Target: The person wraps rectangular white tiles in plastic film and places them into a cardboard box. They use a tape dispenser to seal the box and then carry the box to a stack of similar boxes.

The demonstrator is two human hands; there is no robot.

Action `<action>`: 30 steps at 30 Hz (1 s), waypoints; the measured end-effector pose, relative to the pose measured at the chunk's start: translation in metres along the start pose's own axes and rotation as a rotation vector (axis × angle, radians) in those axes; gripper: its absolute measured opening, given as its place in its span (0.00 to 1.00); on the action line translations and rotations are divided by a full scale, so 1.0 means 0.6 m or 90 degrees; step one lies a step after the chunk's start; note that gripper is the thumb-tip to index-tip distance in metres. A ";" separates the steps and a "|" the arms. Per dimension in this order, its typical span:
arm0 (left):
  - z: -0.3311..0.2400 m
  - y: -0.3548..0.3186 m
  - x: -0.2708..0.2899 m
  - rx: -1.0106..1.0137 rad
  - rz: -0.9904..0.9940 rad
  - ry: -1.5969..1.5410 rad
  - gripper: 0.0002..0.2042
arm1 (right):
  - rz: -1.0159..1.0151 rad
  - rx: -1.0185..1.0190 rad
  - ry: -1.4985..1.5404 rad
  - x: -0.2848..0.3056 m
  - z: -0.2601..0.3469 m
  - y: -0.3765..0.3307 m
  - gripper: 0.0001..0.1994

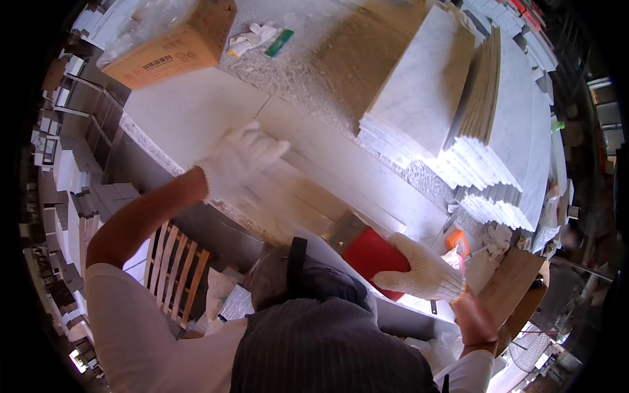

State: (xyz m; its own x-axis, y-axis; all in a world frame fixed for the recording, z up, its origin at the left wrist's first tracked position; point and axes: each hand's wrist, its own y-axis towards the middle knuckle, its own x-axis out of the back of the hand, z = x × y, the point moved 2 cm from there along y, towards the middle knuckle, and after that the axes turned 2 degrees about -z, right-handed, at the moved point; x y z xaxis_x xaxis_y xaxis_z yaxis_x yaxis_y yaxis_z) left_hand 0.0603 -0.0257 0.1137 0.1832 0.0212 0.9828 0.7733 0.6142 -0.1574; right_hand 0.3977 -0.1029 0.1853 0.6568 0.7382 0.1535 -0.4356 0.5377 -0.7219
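My left hand point(242, 156), in a white knit glove, is over the pale stone slabs point(177, 108) on the bench. Its fingers are apart and hold nothing; the glove is slightly blurred. In a similar glove, my right hand point(422, 267) grips a broad red tool point(372, 254) with a metal plate point(345, 233) at its left end. My thumb lies on the near side of the tool and my fingers on the far side. The tool is over the near edge of long, narrow stone strips point(298, 194). Its exact kind is unclear.
A cardboard box point(173, 59) with clear plastic stands at the far left. Beside it lie a white glove point(252, 38) and a green bar point(280, 42). Stacked marble slabs point(429, 78) stand at right. An orange object point(457, 242) lies beyond my right hand; a wooden pallet point(175, 272) is below left.
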 end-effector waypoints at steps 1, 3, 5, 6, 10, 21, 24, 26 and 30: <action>-0.027 0.018 0.008 -0.019 -0.019 -0.010 0.31 | -0.006 -0.007 -0.010 0.008 -0.019 -0.021 0.27; -0.082 0.049 0.008 -0.044 -0.061 -0.029 0.29 | -0.013 -0.018 -0.031 0.022 -0.057 -0.051 0.26; -0.134 0.081 0.006 -0.068 -0.091 -0.044 0.28 | -0.020 -0.068 -0.040 0.039 -0.084 -0.080 0.26; -0.158 0.092 0.006 -0.079 -0.088 -0.049 0.28 | -0.018 -0.066 -0.038 0.043 -0.108 -0.093 0.26; -0.256 0.156 0.022 -0.125 -0.080 -0.066 0.28 | -0.036 -0.045 -0.043 0.069 -0.205 -0.144 0.25; -0.433 0.264 0.041 -0.194 -0.032 -0.072 0.45 | -0.068 -0.082 -0.112 0.121 -0.412 -0.269 0.26; -0.435 0.267 0.050 -0.169 -0.015 -0.143 0.47 | -0.096 -0.085 -0.081 0.124 -0.432 -0.287 0.24; -0.438 0.268 0.053 -0.157 -0.041 -0.143 0.38 | -0.122 -0.086 -0.109 0.121 -0.430 -0.285 0.20; -0.449 0.281 0.056 -0.190 -0.151 -0.142 0.27 | -0.205 -0.059 -0.245 0.099 -0.418 -0.239 0.18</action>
State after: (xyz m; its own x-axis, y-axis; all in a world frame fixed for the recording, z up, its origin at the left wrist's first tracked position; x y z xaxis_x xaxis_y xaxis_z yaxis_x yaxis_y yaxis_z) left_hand 0.3602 -0.1340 0.0944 -0.1307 0.0967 0.9867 0.9256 0.3686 0.0865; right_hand 0.6535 -0.2379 0.1287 0.4668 0.6465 0.6034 -0.1800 0.7375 -0.6509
